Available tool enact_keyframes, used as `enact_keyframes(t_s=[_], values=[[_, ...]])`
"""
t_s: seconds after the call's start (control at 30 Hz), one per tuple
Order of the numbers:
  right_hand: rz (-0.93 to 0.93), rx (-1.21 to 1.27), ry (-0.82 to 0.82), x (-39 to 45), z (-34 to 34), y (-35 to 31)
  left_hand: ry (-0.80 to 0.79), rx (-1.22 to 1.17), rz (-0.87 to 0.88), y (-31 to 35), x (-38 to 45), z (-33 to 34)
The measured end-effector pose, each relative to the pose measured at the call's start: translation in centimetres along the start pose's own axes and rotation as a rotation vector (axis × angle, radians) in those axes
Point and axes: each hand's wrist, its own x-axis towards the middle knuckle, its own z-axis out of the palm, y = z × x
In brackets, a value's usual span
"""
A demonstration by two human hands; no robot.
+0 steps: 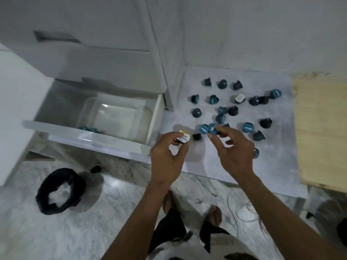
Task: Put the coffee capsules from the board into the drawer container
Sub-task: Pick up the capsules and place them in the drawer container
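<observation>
Several dark blue coffee capsules (222, 84) lie scattered on a white board (277, 151) on the floor. My left hand (167, 158) pinches a capsule with a white and yellow lid (183, 136) near the board's left edge. My right hand (232, 149) pinches a blue-lidded capsule (212, 128) between thumb and fingers, right beside another blue-lidded capsule (204, 128). A small black capsule (196, 136) lies between my hands. To the left an open white drawer (90, 139) holds a clear container (88, 111); a few blue capsules (89, 129) lie at its front.
A wooden panel (321, 128) lies at the board's right side. A black-lined bin (59, 190) stands on the marble floor at lower left, with a small dark object (96, 168) near it. White cabinet fronts (105, 59) rise behind the drawer. My feet (193, 209) stand below.
</observation>
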Motion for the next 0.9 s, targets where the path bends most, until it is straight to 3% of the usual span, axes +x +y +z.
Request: enact_keyframes(t_s=[0.2, 0.4, 0.63, 0.9], values=[[-0.001, 0.145, -0.070, 2.7, 3.6, -8.5, 0.047, 0.030, 0.074, 0.5, 4.9, -9.7], [-0.021, 0.152, -0.175, 2.7, 13.6, -13.3, -0.054, 0.127, 0.041, -5.2, 10.9, -19.3], [0.031, -0.027, -0.347, 2.1, 24.0, -15.2, -0.355, 0.287, -0.032, -13.8, 19.0, -27.9], [0.131, -0.227, -0.701, 3.4, 30.4, -14.1, -0.862, 0.392, -0.070, -19.9, 23.5, -26.2]])
